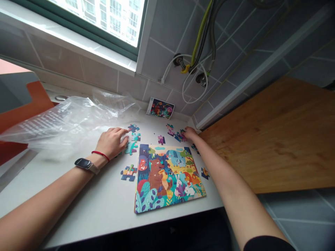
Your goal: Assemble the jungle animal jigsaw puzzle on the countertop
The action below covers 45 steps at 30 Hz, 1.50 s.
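My left hand (112,142) rests on the white tabletop, fingers loosely curved and the thumb apart, with nothing seen in it. Just past its fingertips lie several loose puzzle pieces (134,136). My right hand (191,134) reaches to the back right, fingers bent down and closed at a dark, colourful puzzle piece (180,136). Between my forearms sits a jigsaw puzzle (167,177) with a bear, elephants, rabbits and lions. Single pieces lie around it: a purple one (161,139), one at its left (128,173) and one at its right (205,173).
A picture card (160,108) leans against the tiled wall at the back. Clear plastic wrap (75,122) and an orange and grey box (21,101) occupy the left. A wooden board (274,139) stands at the right. Cables (195,52) hang above the table.
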### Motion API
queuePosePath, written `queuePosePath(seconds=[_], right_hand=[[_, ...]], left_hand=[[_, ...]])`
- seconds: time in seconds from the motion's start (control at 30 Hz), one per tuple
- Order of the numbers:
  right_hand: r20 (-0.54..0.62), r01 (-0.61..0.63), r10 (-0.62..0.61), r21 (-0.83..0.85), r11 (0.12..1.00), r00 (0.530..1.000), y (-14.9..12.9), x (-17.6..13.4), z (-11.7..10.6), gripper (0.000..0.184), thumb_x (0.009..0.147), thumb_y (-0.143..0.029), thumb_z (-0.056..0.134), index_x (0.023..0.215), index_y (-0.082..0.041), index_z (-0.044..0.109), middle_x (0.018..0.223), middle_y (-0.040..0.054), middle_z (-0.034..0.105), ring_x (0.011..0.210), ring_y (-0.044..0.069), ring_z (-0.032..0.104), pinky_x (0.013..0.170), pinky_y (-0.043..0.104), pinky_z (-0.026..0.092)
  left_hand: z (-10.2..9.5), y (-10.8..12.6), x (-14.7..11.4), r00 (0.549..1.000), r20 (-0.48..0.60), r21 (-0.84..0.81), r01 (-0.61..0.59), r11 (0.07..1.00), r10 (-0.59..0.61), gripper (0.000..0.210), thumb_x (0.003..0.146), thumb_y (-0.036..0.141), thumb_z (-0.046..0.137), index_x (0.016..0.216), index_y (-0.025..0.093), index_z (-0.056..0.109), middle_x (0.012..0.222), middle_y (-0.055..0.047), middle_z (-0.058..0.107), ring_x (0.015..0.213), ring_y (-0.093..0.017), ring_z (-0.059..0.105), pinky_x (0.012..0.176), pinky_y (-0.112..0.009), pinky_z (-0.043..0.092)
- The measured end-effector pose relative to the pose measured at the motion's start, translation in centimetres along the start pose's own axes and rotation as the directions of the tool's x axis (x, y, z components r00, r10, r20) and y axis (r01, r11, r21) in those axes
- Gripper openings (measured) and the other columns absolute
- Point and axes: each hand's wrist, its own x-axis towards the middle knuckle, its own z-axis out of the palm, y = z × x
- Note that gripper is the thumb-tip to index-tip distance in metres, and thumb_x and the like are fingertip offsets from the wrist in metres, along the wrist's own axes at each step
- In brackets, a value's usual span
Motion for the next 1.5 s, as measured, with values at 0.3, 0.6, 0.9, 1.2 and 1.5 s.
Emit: queuePosePath(seconds=[0.3, 0.6, 0.9, 1.2, 1.5], right_hand=[[0.005, -0.114, 0.114, 0.041, 0.993, 0.993, 0.6, 1.2, 0.3, 0.04, 0.073, -0.033, 0.091, 0.103, -0.01, 0.077, 0.104, 0.0172, 0.08, 0.092, 0.028, 0.077, 0.074, 0.03, 0.055], [-0.196, 0.003, 0.035, 0.188, 0.982, 0.98, 1.3, 0.1, 0.3, 0.02, 0.081, -0.015, 0.076, 0.101, -0.015, 0.075, 0.111, 0.0141, 0.078, 0.103, 0.026, 0.073, 0.089, 0.034, 0.055], [-0.172, 0.236, -0.179, 0.417, 0.878, 0.969, 3.9, -2.9, -1.2, 0.024, 0.087, -0.024, 0.063, 0.102, -0.016, 0.079, 0.092, 0.0101, 0.08, 0.08, 0.022, 0.072, 0.079, 0.037, 0.059], [0.09, 0.263, -0.386, 0.592, 0.762, 0.918, 5.8, -9.0, 0.1, 0.036, 0.078, -0.045, 0.08, 0.097, -0.015, 0.082, 0.085, 0.0083, 0.079, 0.072, 0.018, 0.068, 0.066, 0.028, 0.054], [0.122, 0.33, -0.461, 0.542, 0.773, 0.879, 4.9, -8.5, 0.5, 0.027, 0.083, -0.037, 0.074, 0.098, -0.016, 0.083, 0.086, 0.0068, 0.08, 0.072, 0.016, 0.067, 0.068, 0.026, 0.054]], left_hand=[[0.0, -0.5, 0.1, 1.0, 0.029, 0.02, 0.0, 1.0, -0.001, 0.048, 0.096, 0.047, 0.041, 0.117, 0.021, 0.075, 0.117, -0.013, 0.075, 0.111, -0.036, 0.068, 0.096, -0.05, 0.055], [-0.5, -0.1, 0.0, 0.998, 0.062, 0.041, -0.022, 0.999, 0.02, 0.051, 0.097, 0.047, 0.039, 0.118, 0.018, 0.075, 0.12, -0.014, 0.075, 0.112, -0.037, 0.067, 0.096, -0.049, 0.054], [-0.6, 0.1, 0.0, 0.996, 0.088, 0.058, -0.033, 0.998, 0.028, 0.054, 0.098, 0.047, 0.037, 0.12, 0.016, 0.075, 0.123, -0.015, 0.072, 0.115, -0.037, 0.065, 0.097, -0.049, 0.052], [-0.4, 0.1, -0.2, 0.995, 0.085, 0.082, -0.058, 0.995, 0.051, 0.053, 0.097, 0.05, 0.037, 0.113, 0.019, 0.077, 0.126, -0.015, 0.07, 0.114, -0.037, 0.063, 0.097, -0.051, 0.051], [-0.3, -0.3, -0.2, 0.993, 0.098, 0.089, -0.076, 0.993, 0.067, 0.048, 0.098, 0.048, 0.041, 0.111, 0.02, 0.077, 0.126, -0.015, 0.068, 0.114, -0.036, 0.062, 0.098, -0.05, 0.049]])
